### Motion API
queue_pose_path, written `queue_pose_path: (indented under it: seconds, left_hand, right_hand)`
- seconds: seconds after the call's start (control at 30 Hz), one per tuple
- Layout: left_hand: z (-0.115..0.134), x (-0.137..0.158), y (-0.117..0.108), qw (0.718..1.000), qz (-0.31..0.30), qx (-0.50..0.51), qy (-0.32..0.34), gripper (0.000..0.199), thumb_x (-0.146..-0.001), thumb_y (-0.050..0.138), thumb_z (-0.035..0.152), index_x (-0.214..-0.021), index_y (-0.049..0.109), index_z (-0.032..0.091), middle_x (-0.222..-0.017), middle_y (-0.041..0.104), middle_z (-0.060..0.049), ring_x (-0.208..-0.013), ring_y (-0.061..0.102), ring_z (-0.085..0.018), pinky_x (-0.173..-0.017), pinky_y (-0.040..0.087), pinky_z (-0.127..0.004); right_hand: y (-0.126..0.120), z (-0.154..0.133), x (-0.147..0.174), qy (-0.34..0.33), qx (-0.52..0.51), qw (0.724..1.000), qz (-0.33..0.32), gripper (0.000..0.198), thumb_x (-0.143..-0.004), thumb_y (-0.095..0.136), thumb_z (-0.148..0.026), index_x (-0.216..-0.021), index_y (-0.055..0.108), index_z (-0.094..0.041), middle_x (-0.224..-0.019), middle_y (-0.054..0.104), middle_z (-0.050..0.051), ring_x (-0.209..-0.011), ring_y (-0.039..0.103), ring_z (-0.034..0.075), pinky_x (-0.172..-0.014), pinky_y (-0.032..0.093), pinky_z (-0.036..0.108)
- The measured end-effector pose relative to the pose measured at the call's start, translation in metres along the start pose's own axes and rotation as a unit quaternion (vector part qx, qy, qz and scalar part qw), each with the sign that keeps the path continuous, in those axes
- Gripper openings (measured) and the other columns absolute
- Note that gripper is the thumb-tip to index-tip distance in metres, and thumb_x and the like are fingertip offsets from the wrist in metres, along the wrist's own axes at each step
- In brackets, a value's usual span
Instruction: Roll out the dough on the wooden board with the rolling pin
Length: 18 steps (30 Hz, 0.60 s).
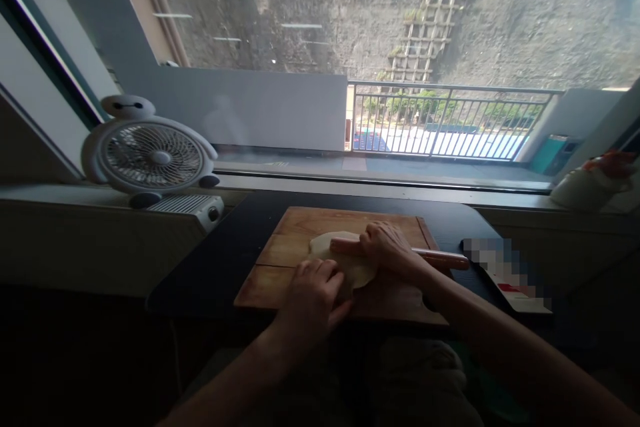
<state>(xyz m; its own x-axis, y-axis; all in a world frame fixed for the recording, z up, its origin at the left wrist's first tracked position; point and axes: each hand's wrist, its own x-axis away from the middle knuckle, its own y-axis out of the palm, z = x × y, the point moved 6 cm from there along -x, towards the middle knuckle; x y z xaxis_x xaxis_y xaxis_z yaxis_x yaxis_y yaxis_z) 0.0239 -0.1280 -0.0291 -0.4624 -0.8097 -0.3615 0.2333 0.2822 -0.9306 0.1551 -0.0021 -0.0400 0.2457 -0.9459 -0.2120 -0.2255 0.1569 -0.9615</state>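
Note:
A pale, flat round of dough (363, 275) lies on a wooden cutting board (283, 240). My right hand (389, 244) is wrapped round a wooden rolling pin (443, 259), whose left end rests on the dough while its other end sticks out past the board's right side. At the dough's near left edge is my left hand (315, 288), its fingers curled and its thumb towards the right, gripping that edge. Part of the dough is hidden under both hands and the pin.
The board sits on a dark table (205, 274) below a wide window. A partly blurred flat item (530, 306) lies on the table's right. On the sill stand a white fan (159, 158) at left and a whitish object (583, 186) at right.

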Motion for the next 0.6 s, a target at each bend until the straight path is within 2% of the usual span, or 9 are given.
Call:
queue_pose_path:
  seconds: [0.1,0.17,0.3,0.37,0.47,0.53,0.6]
  left_hand:
    - [-0.004,-0.001,0.001,1.000,0.001,0.012,0.019,0.023,-0.081,0.053,0.038,-0.094,0.059,0.020,-0.102,0.056,-0.006,-0.097,0.048,-0.023,-0.088,0.034,-0.042]
    - [-0.006,-0.002,0.000,0.999,-0.006,0.012,0.038,0.023,-0.081,0.054,0.038,-0.092,0.060,0.019,-0.098,0.056,-0.006,-0.096,0.048,-0.023,-0.090,0.033,-0.042]
    - [-0.011,0.004,-0.004,0.995,-0.042,0.024,0.091,0.024,-0.081,0.055,0.035,-0.100,0.060,0.022,-0.101,0.057,-0.005,-0.098,0.048,-0.022,-0.092,0.032,-0.042]
    - [-0.009,0.008,-0.004,0.994,-0.043,0.021,0.098,0.030,-0.082,0.052,0.035,-0.110,0.057,0.025,-0.107,0.055,-0.006,-0.100,0.047,-0.023,-0.091,0.033,-0.042]
    - [0.000,0.009,-0.005,0.996,-0.029,0.006,0.083,0.036,-0.085,0.046,0.037,-0.118,0.053,0.026,-0.108,0.055,-0.008,-0.100,0.047,-0.024,-0.090,0.033,-0.045]
    - [0.006,0.007,-0.006,0.997,-0.031,0.005,0.077,0.032,-0.086,0.044,0.037,-0.113,0.057,0.027,-0.104,0.056,-0.007,-0.097,0.049,-0.024,-0.090,0.033,-0.045]
    - [-0.001,0.004,-0.008,0.997,-0.033,0.017,0.061,0.027,-0.086,0.042,0.035,-0.103,0.061,0.027,-0.099,0.059,-0.005,-0.095,0.050,-0.022,-0.090,0.033,-0.042]
  right_hand:
    - [-0.005,0.001,-0.016,0.045,-0.030,0.998,0.011,0.034,-0.085,0.036,-0.038,-0.104,0.057,-0.019,-0.112,0.056,0.010,-0.103,0.049,0.025,-0.085,0.034,0.037]
    - [-0.005,-0.006,-0.016,0.048,-0.037,0.998,0.003,0.037,-0.087,0.033,-0.038,-0.112,0.054,-0.020,-0.117,0.052,0.010,-0.106,0.046,0.025,-0.088,0.033,0.038]
    - [-0.003,-0.030,0.010,-0.056,-0.029,0.997,0.032,0.040,-0.093,0.022,-0.039,-0.109,0.055,-0.024,-0.121,0.049,0.006,-0.116,0.036,0.022,-0.096,0.025,0.039]
    - [-0.004,-0.032,0.014,-0.065,-0.019,0.996,0.060,0.043,-0.093,0.019,-0.041,-0.106,0.056,-0.024,-0.122,0.049,0.006,-0.120,0.031,0.023,-0.099,0.021,0.040]
    - [-0.002,-0.021,-0.005,0.004,-0.018,1.000,0.016,0.044,-0.092,0.021,-0.039,-0.105,0.058,-0.020,-0.120,0.050,0.010,-0.118,0.033,0.025,-0.097,0.023,0.042]
    - [0.000,-0.016,-0.016,0.038,-0.025,0.999,-0.030,0.043,-0.091,0.023,-0.038,-0.105,0.059,-0.018,-0.117,0.051,0.012,-0.114,0.037,0.026,-0.092,0.028,0.042]
    - [0.002,-0.017,-0.016,0.029,-0.029,0.998,-0.043,0.043,-0.091,0.023,-0.038,-0.106,0.059,-0.019,-0.117,0.051,0.012,-0.112,0.038,0.025,-0.091,0.030,0.042]
